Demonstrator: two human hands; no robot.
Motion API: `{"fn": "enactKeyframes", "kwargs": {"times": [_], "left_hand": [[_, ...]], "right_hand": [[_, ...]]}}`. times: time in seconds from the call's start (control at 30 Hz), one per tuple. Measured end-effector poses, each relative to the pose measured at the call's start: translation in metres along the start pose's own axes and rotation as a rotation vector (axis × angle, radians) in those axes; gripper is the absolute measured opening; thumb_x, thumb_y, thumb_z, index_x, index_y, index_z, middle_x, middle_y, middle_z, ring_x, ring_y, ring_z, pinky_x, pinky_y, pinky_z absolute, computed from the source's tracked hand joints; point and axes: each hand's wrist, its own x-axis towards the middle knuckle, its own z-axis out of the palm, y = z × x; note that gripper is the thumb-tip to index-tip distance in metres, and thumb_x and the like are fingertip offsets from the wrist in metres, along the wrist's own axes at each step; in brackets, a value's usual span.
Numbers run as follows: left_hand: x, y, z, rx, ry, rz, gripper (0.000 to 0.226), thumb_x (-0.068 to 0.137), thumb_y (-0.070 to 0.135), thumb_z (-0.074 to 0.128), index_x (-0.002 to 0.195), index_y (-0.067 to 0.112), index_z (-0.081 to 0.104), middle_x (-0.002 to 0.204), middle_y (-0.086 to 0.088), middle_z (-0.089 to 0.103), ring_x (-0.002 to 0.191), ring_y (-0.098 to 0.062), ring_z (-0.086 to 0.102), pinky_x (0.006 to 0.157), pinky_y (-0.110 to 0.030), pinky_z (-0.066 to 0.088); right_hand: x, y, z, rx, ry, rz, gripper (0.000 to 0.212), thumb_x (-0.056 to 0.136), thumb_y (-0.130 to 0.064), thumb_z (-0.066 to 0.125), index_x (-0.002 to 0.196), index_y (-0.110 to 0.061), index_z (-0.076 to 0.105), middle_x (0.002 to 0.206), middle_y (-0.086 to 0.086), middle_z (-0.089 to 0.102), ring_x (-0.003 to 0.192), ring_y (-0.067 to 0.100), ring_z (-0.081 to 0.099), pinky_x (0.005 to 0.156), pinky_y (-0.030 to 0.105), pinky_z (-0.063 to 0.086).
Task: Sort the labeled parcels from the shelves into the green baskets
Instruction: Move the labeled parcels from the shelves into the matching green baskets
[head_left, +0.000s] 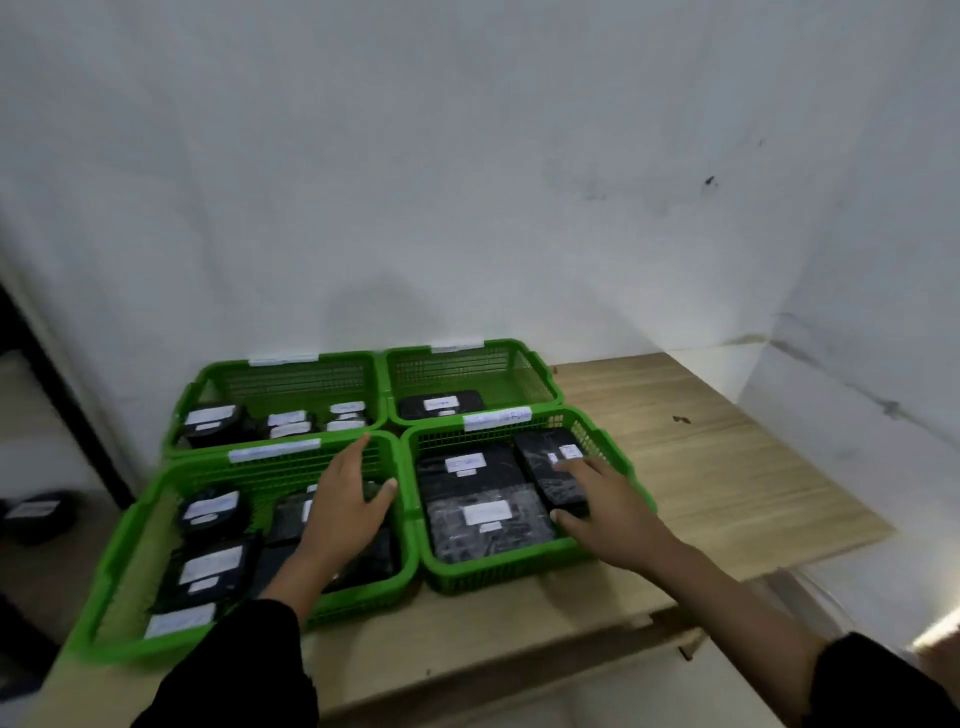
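While both hands reach over the baskets, four green baskets sit in a two-by-two block on the wooden tabletop (701, 467), pushed up against the white wall (467, 182).

Left hand (340, 509) hovers over the near-left basket (119, 582), fingers straight and slightly spread, thumb out to the side, holding nothing. Can't tell if it touches the parcels under it.

Right hand (602, 512) is in the near-right basket (519, 571), fingers stretched over the narrow black parcel (545, 462) at the basket's right side, thumb at that parcel's near end. Looks like a loose hold on it (blurry, so can't confirm a firm grip).

Contents:
- near-left: several black labeled parcels, partly hidden by the left arm
- near-right: two flat black parcels (478, 499) beside the narrow one, white labels up
- far-left basket (280, 374): a few black labeled parcels
- far-right basket (467, 364): one black parcel (441, 405)

White tags on the basket rims, text unreadable. Another dark labeled parcel (36, 512) lies off the tabletop at far left.
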Motion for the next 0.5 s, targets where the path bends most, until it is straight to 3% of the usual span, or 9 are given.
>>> {"fn": "enactKeyframes", "kwargs": {"times": [0.23,0.33,0.5], "left_hand": [[-0.112,-0.053,-0.121,0.035,0.078,-0.106,0.065,0.089,0.029,0.059,0.143,0.008,0.030,0.149,-0.008,0.035,0.137,-0.022,0.033,0.111,-0.030,0.026],[-0.161,-0.086,-0.178,0.063,0.117,-0.157,0.068,0.084,0.043,0.057,0.138,0.007,0.037,0.141,-0.009,0.045,0.132,-0.023,0.041,0.108,-0.031,0.031],[-0.211,-0.137,-0.250,0.113,0.226,-0.286,0.059,0.090,0.026,0.057,0.141,0.008,0.033,0.145,-0.008,0.040,0.134,-0.020,0.037,0.105,-0.026,0.029]], "right_hand": [[-0.033,-0.142,0.050,0.110,-0.048,-0.182,0.054,0.088,-0.033,0.061,0.137,-0.023,0.041,0.136,0.000,0.041,0.124,0.019,0.045,0.098,0.029,0.037],[-0.046,-0.203,0.074,0.141,-0.097,-0.278,0.053,0.089,-0.034,0.060,0.137,-0.025,0.040,0.138,-0.001,0.040,0.125,0.017,0.043,0.099,0.027,0.036],[-0.050,-0.285,0.102,0.183,-0.171,-0.427,0.052,0.090,-0.036,0.060,0.137,-0.025,0.040,0.139,-0.002,0.039,0.128,0.016,0.040,0.103,0.028,0.036]]}}
